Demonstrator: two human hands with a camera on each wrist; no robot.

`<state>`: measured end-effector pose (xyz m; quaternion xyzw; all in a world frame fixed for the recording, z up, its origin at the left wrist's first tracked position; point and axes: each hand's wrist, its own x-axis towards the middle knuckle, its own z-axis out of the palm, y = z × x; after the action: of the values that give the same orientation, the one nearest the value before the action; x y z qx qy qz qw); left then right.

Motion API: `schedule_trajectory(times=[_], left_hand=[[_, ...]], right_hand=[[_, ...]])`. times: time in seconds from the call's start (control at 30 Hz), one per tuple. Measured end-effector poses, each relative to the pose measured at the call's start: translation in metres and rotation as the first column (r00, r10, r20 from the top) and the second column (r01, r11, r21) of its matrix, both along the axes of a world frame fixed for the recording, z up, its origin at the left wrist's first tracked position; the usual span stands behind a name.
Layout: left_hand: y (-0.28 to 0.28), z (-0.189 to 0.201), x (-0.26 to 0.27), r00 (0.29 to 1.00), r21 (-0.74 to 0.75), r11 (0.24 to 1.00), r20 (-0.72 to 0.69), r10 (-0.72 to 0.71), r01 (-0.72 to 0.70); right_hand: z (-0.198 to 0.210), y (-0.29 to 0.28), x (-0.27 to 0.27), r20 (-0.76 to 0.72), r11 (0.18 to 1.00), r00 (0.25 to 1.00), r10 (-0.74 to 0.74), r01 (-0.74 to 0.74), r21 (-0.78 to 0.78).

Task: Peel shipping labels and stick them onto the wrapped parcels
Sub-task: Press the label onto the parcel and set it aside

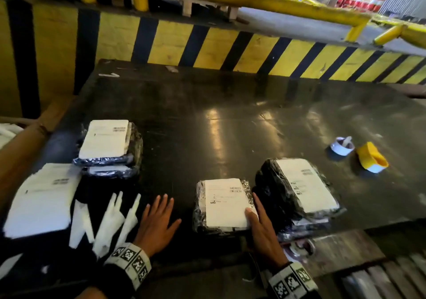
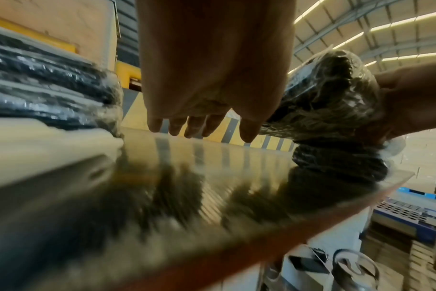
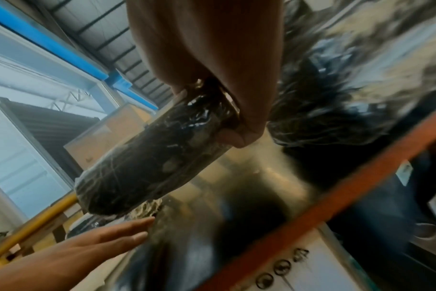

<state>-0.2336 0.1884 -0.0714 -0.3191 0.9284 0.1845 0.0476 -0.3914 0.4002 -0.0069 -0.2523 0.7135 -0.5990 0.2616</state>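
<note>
A black film-wrapped parcel lies at the table's front centre, a white shipping label stuck on its top. My right hand holds its right edge, thumb on the label's near corner and fingers stretched along the side. The right wrist view shows that parcel pinched under the thumb of my right hand. My left hand is flat and empty, fingers spread over the bare table left of the parcel. In the left wrist view its fingers are straight, with the parcel to the right.
Labelled parcels are stacked at the left and right. A pile of label sheets and peeled backing strips lie front left. A tape roll and a yellow object sit on the dark table.
</note>
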Motion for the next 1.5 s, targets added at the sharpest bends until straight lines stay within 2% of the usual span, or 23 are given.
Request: schedule_trajectory(times=[0.13, 0.33, 0.43, 0.57, 0.7, 0.87, 1.1, 1.3, 1.37, 1.43, 1.5], left_hand=[[0.032, -0.024, 0.006, 0.992, 0.027, 0.999, 0.124, -0.031, 0.028], [0.038, -0.024, 0.010, 0.986, 0.039, 0.999, 0.165, -0.022, 0.016], [0.041, -0.024, 0.010, 0.984, 0.039, 0.999, 0.178, -0.018, 0.011], [0.044, -0.024, 0.009, 0.982, -0.001, 1.000, 0.189, -0.007, 0.007], [0.045, -0.024, 0.011, 0.984, 0.013, 1.000, 0.179, 0.001, -0.003], [0.045, -0.023, 0.009, 0.980, 0.029, 1.000, 0.201, -0.004, -0.002], [0.043, -0.025, 0.009, 0.977, 0.034, 0.999, 0.215, -0.003, -0.005], [0.045, -0.024, 0.009, 0.984, 0.015, 1.000, 0.178, 0.012, -0.015], [0.043, -0.023, 0.009, 0.983, 0.025, 1.000, 0.182, 0.011, -0.015], [0.041, -0.015, 0.011, 0.987, 0.086, 0.996, 0.163, 0.013, -0.027], [0.043, 0.001, 0.014, 0.997, 0.213, 0.976, 0.079, 0.022, -0.039]], right_hand=[[-0.023, 0.022, -0.009, -0.028, 0.998, 0.999, 0.038, -0.036, 0.058], [-0.053, 0.029, -0.021, -0.035, 0.988, 0.996, 0.078, -0.072, 0.136], [-0.059, 0.025, -0.026, -0.099, 0.973, 0.981, 0.164, -0.145, 0.180], [-0.069, 0.019, -0.033, -0.246, 0.908, 0.935, 0.255, -0.143, 0.394], [-0.071, 0.016, -0.024, -0.353, 0.824, 0.888, 0.295, -0.050, 0.564], [-0.072, 0.011, -0.027, -0.350, 0.821, 0.894, 0.279, -0.033, 0.569], [-0.070, 0.005, -0.029, -0.404, 0.758, 0.864, 0.301, 0.041, 0.651], [-0.059, 0.009, -0.026, -0.411, 0.740, 0.848, 0.335, 0.033, 0.672], [-0.050, 0.011, -0.024, -0.429, 0.666, 0.796, 0.427, 0.044, 0.745], [-0.037, 0.007, -0.020, -0.523, 0.612, 0.717, 0.461, 0.170, 0.772], [-0.020, 0.001, -0.013, -0.645, 0.652, 0.612, 0.458, 0.262, 0.712]])
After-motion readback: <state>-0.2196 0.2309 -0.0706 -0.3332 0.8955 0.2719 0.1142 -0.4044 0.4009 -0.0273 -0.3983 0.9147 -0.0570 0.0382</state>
